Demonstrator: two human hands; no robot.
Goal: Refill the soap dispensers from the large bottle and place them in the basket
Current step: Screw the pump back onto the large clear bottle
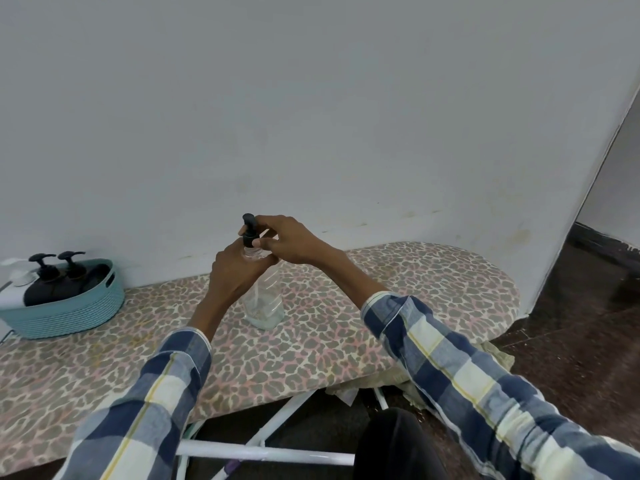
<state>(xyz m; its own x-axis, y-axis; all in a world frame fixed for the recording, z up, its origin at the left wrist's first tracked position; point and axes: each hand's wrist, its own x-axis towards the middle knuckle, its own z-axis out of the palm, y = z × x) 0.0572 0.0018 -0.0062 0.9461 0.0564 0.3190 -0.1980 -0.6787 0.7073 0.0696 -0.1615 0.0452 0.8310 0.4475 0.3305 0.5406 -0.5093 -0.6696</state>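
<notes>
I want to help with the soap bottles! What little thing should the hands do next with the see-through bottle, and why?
Probably keep twisting the black pump top. The right hand pinches it while the left hand grips the neck of the clear dispenser, which stands upright on the ironing board. Whether the top is going on or coming off, I cannot tell. The blue basket already holds other dispensers.

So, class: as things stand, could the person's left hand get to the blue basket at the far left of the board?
Probably yes: bare board lies between the left hand and the basket, but that hand grips the clear dispenser and must let go first.
</notes>
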